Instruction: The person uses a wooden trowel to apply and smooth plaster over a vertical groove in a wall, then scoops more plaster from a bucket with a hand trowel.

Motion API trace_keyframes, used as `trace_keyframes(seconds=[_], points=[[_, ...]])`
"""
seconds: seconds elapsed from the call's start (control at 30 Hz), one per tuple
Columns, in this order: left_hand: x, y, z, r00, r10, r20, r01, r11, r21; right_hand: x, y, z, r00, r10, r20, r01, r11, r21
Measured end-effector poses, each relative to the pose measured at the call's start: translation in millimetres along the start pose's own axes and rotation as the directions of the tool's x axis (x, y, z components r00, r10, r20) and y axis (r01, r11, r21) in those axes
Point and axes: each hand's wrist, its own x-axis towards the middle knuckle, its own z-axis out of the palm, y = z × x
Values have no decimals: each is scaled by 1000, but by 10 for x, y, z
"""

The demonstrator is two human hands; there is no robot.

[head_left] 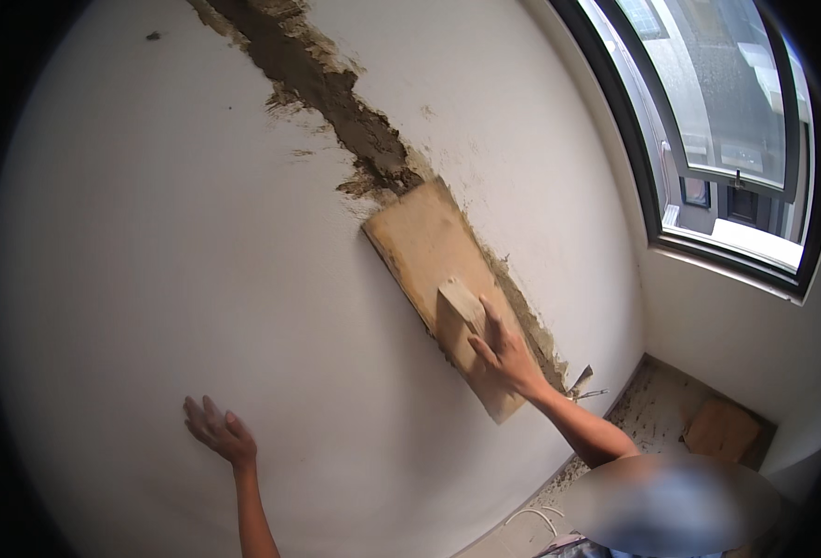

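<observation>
Left hand [215, 435] spread and holding nothing; right hand [508, 358] with fingers parted, whether closed on anything I can't tell. Biggest is the white wall [197, 242], then the brown channel [304, 74] slanting down it, then the wooden float [420, 242] over the channel's middle, its handle [458, 298] by the right fingers. A tilt could gouge the fill [366, 128]; uneven pressure might drag lumps out. Thin wires [591, 393] near its lower end could snag it.

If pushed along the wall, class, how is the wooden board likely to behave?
The wooden board is probably stiff, judging by its straight edges. Its thin edge suggests it may be fairly light for its size. Broad and flat, it would likely slide rather than roll.
</observation>
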Motion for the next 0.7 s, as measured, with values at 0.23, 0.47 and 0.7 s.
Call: trace_keyframes(seconds=[0.23, 0.47, 0.7], points=[[-21, 1, 26, 1000, -4, 9, 4, 1000, 13, 377, -44, 67, 997, 71, 34, -74, 992, 106], [4, 33, -34, 1000, 2, 1, -2, 1000, -15, -130, 143, -158, 986, 112, 127, -125, 987, 96], [-17, 8, 11, 1000, -1, -10, 0, 1000, -32, 170, 165, -232, 977, 213, 25, -213, 951, 225]])
